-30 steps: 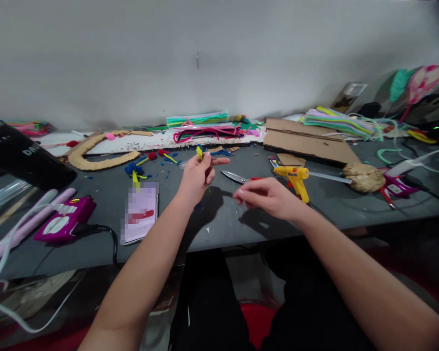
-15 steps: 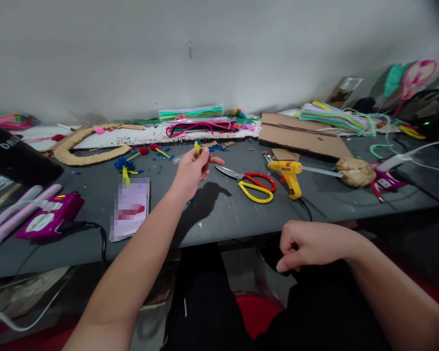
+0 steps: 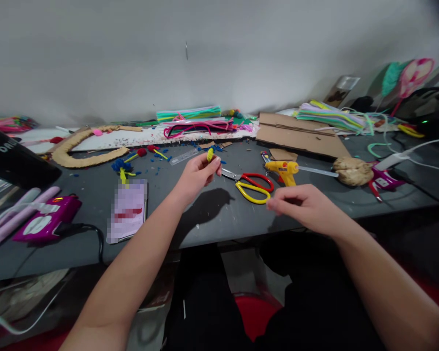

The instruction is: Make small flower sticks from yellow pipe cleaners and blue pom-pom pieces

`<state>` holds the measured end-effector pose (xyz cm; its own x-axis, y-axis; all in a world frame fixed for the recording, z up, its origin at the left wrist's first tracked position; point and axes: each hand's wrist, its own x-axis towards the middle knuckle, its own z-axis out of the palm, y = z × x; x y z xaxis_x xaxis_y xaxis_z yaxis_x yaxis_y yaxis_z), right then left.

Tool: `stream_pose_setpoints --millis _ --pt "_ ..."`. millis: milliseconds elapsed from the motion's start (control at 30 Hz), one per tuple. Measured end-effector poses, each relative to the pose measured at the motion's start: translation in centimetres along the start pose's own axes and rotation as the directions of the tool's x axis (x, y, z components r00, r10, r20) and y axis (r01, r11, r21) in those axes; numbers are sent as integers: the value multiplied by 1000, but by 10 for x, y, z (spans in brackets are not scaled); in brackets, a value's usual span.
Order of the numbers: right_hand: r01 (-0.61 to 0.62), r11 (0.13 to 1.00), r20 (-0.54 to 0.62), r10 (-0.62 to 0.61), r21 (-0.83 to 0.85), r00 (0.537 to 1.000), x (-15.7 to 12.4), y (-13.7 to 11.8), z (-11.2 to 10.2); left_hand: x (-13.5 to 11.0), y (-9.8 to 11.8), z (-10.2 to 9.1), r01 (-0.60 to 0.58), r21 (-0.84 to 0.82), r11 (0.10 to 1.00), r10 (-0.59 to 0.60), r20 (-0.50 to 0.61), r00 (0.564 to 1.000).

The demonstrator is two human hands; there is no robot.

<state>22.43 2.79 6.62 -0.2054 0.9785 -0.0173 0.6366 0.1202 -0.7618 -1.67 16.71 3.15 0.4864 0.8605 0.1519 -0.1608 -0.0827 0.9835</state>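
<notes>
My left hand (image 3: 200,173) pinches a short, fuzzy yellow piece of pipe cleaner (image 3: 209,154) above the table; its tip sticks up over the thumb. Just right of that hand lie scissors (image 3: 256,183) with one red and one yellow handle, the blade tips hidden behind my fingers. My right hand (image 3: 302,207) hangs over the table's front part, fingers curled with the thumb close to them and no object visible in them. Its fingertips are beside the yellow handle; whether they touch it I cannot tell. Behind it stands a yellow glue gun (image 3: 283,170) with a clear glue stick.
A phone (image 3: 128,209) lies left of my forearm, below a blue and yellow pipe-cleaner flower (image 3: 121,166). Further back are a curved cardboard piece (image 3: 64,153), a clear ruler (image 3: 184,156), pipe-cleaner bundles (image 3: 190,113) and cardboard (image 3: 300,136). Purple power blocks (image 3: 54,219) sit at both sides.
My right hand has risen from my lap and moved forward to the scissors' handles. My left hand has shifted slightly right and nearer, with the yellow piece still pinched.
</notes>
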Motion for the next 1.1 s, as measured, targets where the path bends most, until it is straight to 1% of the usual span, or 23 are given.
stream_pose_setpoints --millis 67,100,233,333,500,767,900,1000,1100 --pt "47 998 -131 -43 31 990 12 -4 8 -2 1 2 -4 21 1000 4 23 1000" --pt "59 996 -172 -48 62 984 20 -6 14 -2 1 3 -10 32 999 9 36 999" --pt "106 967 -288 -36 232 957 49 -15 37 -5 4 6 -42 76 996 34 96 995" --pt "171 938 -350 -58 301 935 67 -21 50 -6 4 7 -57 85 995 47 120 992" --pt "198 923 -394 -56 330 917 82 -25 55 -6 1 6 -81 68 994 72 134 988" --pt "238 952 -430 -137 191 892 86 -27 59 -5 -2 9 -56 -36 998 59 72 996" --pt "261 944 -451 -147 203 881 89 -27 60 -7 -2 10 -57 -41 998 60 75 995" --pt "272 939 -438 -158 211 885 92 -26 58 -8 -2 10 -47 -53 997 51 80 996" --pt "260 936 -402 -150 236 904 96 -23 57 -8 -2 10 -33 -74 997 40 89 995"
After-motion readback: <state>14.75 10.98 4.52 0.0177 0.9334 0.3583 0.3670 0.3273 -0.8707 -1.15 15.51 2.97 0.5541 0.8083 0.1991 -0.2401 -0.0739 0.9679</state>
